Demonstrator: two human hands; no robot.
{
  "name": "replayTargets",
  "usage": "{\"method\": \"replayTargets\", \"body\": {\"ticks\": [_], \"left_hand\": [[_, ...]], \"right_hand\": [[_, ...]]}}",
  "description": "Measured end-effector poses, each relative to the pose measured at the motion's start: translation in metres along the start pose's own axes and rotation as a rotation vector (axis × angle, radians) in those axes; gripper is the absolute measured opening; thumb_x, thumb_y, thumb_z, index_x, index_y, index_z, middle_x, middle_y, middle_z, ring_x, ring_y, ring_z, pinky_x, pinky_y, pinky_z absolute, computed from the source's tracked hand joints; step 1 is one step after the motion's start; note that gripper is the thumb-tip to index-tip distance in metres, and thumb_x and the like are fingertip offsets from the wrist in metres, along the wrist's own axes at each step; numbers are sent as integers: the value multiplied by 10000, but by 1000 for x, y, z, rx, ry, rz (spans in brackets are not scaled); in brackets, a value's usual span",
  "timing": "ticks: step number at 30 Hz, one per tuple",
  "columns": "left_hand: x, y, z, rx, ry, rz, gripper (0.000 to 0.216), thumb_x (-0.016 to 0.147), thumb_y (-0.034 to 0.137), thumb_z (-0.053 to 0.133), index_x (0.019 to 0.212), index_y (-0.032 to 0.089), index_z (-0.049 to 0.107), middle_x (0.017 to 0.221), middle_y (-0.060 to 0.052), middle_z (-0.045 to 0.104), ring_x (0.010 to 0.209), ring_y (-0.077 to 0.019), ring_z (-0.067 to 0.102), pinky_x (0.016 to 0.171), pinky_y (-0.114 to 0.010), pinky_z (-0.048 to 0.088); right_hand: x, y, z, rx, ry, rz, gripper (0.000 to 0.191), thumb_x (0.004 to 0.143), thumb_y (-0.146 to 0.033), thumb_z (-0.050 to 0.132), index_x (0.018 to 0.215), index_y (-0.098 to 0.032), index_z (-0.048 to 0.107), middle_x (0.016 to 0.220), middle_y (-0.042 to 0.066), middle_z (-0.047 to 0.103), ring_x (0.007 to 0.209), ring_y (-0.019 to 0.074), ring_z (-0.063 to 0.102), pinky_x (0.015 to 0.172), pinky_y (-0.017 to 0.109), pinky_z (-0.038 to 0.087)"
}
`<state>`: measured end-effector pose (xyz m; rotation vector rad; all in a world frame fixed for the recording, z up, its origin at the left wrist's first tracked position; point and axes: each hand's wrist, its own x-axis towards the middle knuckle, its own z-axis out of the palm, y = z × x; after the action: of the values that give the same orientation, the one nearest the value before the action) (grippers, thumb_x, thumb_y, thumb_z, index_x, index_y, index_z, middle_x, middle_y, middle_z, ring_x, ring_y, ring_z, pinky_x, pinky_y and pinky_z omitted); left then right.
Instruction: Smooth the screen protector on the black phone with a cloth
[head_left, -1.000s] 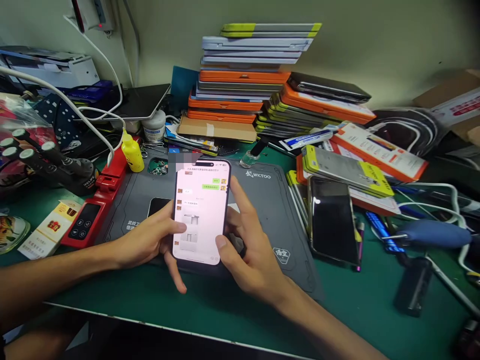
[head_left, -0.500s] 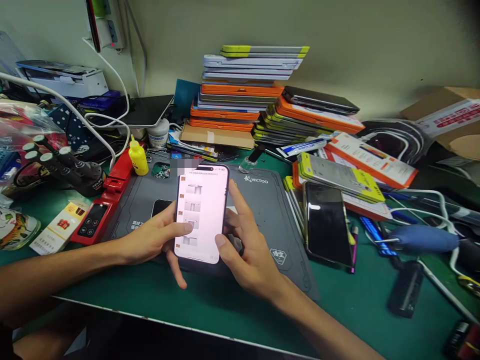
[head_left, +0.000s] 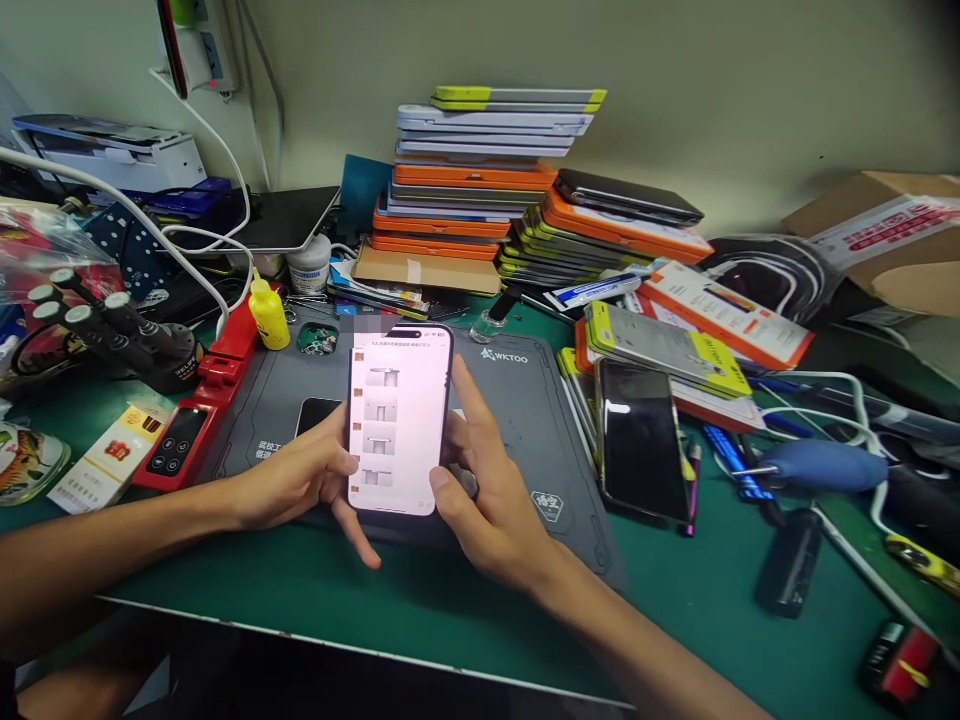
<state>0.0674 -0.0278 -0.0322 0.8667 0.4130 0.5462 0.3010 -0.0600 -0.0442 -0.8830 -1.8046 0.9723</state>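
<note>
Both hands hold a lit phone (head_left: 397, 420) upright over the grey mat (head_left: 525, 400) — the left hand (head_left: 300, 480) grips its left edge, thumb curled onto the screen, fingers wrapped behind. The right hand (head_left: 487, 500) clamps the right edge, thumb on the lower corner, index finger stretched up along the side. A dark phone (head_left: 641, 440) lies near, to the right.

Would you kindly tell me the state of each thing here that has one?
held phone, screen lit, in both hands
left hand, closed on held phone
right hand, closed on held phone
second phone, screen dark, lying face up
yellow bottle, standing upright
</note>
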Motion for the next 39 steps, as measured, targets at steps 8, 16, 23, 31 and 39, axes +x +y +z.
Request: {"method": "replayTargets", "body": {"ticks": [8, 16, 23, 31, 39], "left_hand": [[0, 5, 4, 74, 72, -70, 816, 1072, 457, 600, 1719, 447, 103, 1684, -185, 475, 1244, -359, 734, 580, -279, 704], [1, 13, 6, 67, -78, -40, 758, 1091, 692, 362, 1743, 330, 225, 1665, -188, 525, 1423, -441, 592, 658, -374, 726], [1, 11, 5, 60, -85, -23, 748, 1078, 737, 354, 1727, 372, 282, 1688, -162, 501, 1446, -433, 573, 715, -382, 727], [1, 12, 2, 1, -84, -27, 714, 1099, 711, 291, 1741, 419, 181, 1672, -159, 527, 1395, -418, 633, 683, -410, 730], [1, 12, 0, -11, -104, -13, 690, 1108, 699, 220, 1739, 420, 201, 1756, -152, 406, 1451, -429, 585, 706, -424, 731]], "right_hand": [[-1, 1, 0, -10, -33, -5, 823, 1135, -423, 430, 1761, -343, -98, 1643, 138, 554, 1275, 326, 707, 871, 485, 678], [-1, 2, -1, -9, -16, 3, 729, 1147, -378, 325, 1765, -361, -61, 1582, 97, 606, 1175, 296, 748, 936, 508, 657], [1, 1, 7, -113, 67, 107, 1168, 962, -459, 770, 1771, -312, -59, 1642, 146, 543, 1339, 377, 676, 1001, 534, 665], [-1, 0, 5, -158, 79, 82, 855, 1076, -338, 525, 1778, -325, 37, 1762, 115, 397, 1444, 364, 611, 1022, 510, 658], [1, 3, 5, -102, 36, 121, 1009, 1037, -517, 658, 1773, -331, -6, 1791, 124, 345, 1494, 394, 567, 1022, 527, 657]]}}
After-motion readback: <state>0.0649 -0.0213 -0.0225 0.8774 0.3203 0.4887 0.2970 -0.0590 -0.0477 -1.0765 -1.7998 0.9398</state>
